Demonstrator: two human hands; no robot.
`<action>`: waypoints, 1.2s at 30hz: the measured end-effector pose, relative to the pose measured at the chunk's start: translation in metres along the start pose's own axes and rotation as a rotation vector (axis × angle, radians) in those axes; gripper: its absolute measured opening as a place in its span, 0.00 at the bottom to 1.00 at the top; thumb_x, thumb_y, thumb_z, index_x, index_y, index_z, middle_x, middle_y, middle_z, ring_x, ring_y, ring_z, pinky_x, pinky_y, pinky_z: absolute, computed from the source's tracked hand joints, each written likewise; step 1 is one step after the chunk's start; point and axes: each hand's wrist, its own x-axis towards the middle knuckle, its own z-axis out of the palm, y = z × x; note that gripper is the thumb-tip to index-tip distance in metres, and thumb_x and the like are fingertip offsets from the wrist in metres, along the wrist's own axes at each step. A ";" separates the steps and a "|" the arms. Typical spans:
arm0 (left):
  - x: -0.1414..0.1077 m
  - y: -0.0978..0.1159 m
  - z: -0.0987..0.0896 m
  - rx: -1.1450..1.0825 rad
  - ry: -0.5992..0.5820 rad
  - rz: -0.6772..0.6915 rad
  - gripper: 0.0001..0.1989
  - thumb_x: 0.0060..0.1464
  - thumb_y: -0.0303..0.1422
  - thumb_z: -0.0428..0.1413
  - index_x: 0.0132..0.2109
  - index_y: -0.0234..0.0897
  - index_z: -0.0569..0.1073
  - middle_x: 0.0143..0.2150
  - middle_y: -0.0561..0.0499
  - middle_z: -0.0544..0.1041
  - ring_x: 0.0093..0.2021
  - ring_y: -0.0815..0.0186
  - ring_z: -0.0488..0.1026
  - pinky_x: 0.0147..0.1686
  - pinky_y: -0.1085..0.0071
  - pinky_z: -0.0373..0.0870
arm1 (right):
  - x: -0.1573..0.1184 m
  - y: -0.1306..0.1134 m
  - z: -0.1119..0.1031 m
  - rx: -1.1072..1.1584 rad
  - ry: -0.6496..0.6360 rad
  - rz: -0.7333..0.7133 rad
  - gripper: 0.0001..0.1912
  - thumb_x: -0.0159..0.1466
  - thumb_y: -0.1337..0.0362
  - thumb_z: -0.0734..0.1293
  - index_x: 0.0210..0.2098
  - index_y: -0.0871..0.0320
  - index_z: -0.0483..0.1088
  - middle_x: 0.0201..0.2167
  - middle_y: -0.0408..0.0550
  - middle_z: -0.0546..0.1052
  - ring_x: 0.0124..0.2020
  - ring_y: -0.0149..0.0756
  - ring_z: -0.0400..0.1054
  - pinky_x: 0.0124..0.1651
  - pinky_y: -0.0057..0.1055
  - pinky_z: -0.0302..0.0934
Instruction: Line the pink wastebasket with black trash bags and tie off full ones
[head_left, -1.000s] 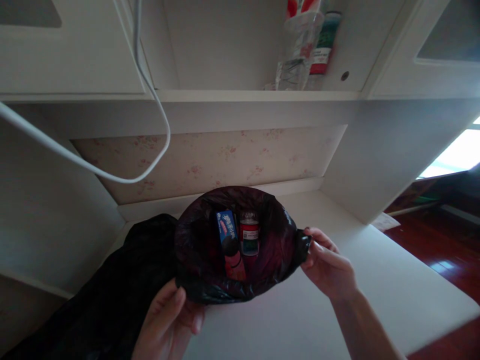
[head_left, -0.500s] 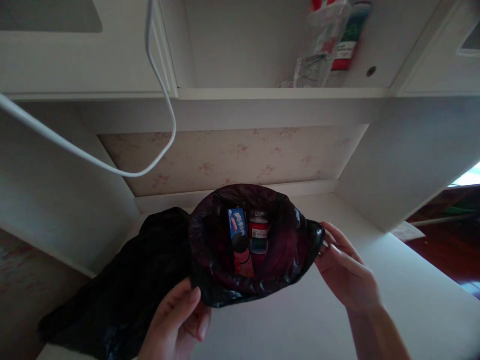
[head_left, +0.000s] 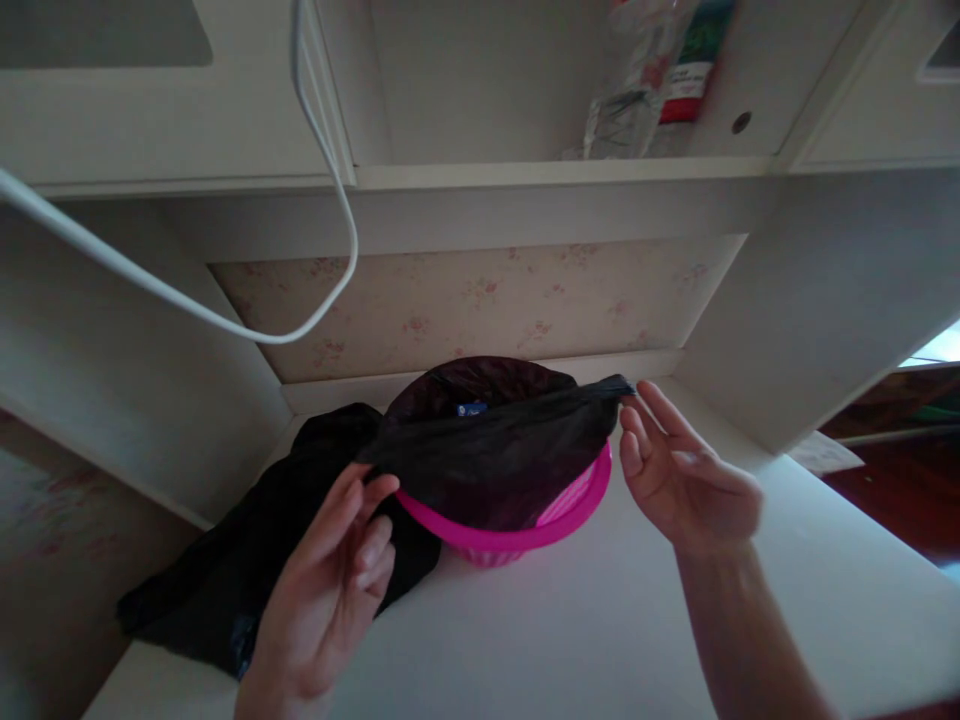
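Observation:
A black plastic bag [head_left: 495, 460] lines a bright pink basket [head_left: 499, 540] on the white desk. Its front edge is pulled up off the basket's rim and stretched between my hands. My left hand [head_left: 334, 570] pinches the bag's edge at the left. On the right, my right hand [head_left: 686, 470] grips the other end of that edge between thumb and fingers. Inside the bag only the top of a blue box [head_left: 472, 409] shows; the raised plastic hides the rest of the contents.
Another black plastic bag [head_left: 262, 540] lies on the desk [head_left: 600, 640] left of the basket. A white cable [head_left: 285, 337] hangs across the upper left. Overhead, a shelf [head_left: 562, 175] holds clear plastic containers [head_left: 626, 100] and a red-and-green labelled container [head_left: 691, 75].
Both hands have raised the bag's front edge, baring the pink basket rim. The raised plastic now covers a red-capped jar and most of the blue box, which showed inside before.

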 end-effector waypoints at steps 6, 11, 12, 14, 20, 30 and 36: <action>0.010 -0.019 -0.039 0.303 0.104 0.311 0.38 0.43 0.38 0.75 0.61 0.49 0.73 0.43 0.54 0.81 0.29 0.71 0.73 0.30 0.75 0.76 | 0.001 0.014 -0.036 0.118 0.096 0.002 0.29 0.56 0.65 0.67 0.57 0.41 0.76 0.49 0.40 0.83 0.48 0.36 0.78 0.54 0.37 0.73; 0.030 -0.042 -0.071 0.496 0.062 0.209 0.44 0.46 0.42 0.74 0.66 0.43 0.65 0.36 0.57 0.78 0.27 0.71 0.72 0.29 0.75 0.73 | -0.004 0.047 -0.062 0.083 0.119 0.119 0.19 0.57 0.64 0.77 0.48 0.44 0.79 0.37 0.40 0.83 0.37 0.33 0.77 0.44 0.33 0.74; 0.035 -0.043 -0.071 0.516 0.027 0.203 0.45 0.48 0.42 0.72 0.69 0.43 0.62 0.36 0.57 0.78 0.28 0.70 0.72 0.30 0.74 0.72 | -0.004 0.051 -0.060 0.048 0.096 0.149 0.19 0.56 0.63 0.78 0.47 0.45 0.79 0.38 0.40 0.83 0.38 0.34 0.77 0.44 0.33 0.73; 0.046 -0.044 -0.067 0.545 -0.027 0.186 0.48 0.52 0.43 0.70 0.73 0.44 0.57 0.40 0.54 0.81 0.32 0.67 0.75 0.34 0.72 0.74 | -0.002 0.058 -0.053 -0.014 0.074 0.184 0.22 0.54 0.60 0.81 0.48 0.45 0.79 0.43 0.42 0.84 0.42 0.37 0.77 0.46 0.34 0.73; 0.074 -0.042 -0.045 0.568 -0.088 0.221 0.42 0.49 0.46 0.71 0.69 0.48 0.68 0.67 0.48 0.75 0.67 0.52 0.70 0.62 0.63 0.71 | 0.013 0.063 -0.029 -0.043 0.123 0.226 0.38 0.49 0.53 0.84 0.58 0.37 0.74 0.54 0.38 0.82 0.50 0.41 0.78 0.55 0.39 0.70; 0.096 -0.037 -0.051 0.531 -0.130 0.235 0.39 0.52 0.47 0.70 0.68 0.46 0.70 0.70 0.47 0.72 0.73 0.47 0.62 0.73 0.49 0.53 | 0.028 0.070 -0.027 -0.137 0.122 0.173 0.21 0.45 0.50 0.84 0.34 0.51 0.80 0.38 0.49 0.86 0.46 0.52 0.79 0.49 0.46 0.74; 0.106 -0.036 -0.050 0.558 -0.153 0.226 0.34 0.47 0.42 0.72 0.61 0.39 0.77 0.62 0.43 0.79 0.63 0.48 0.74 0.65 0.53 0.66 | 0.037 0.071 -0.033 -0.169 0.159 0.130 0.12 0.52 0.55 0.80 0.28 0.53 0.78 0.25 0.47 0.82 0.33 0.47 0.79 0.40 0.43 0.74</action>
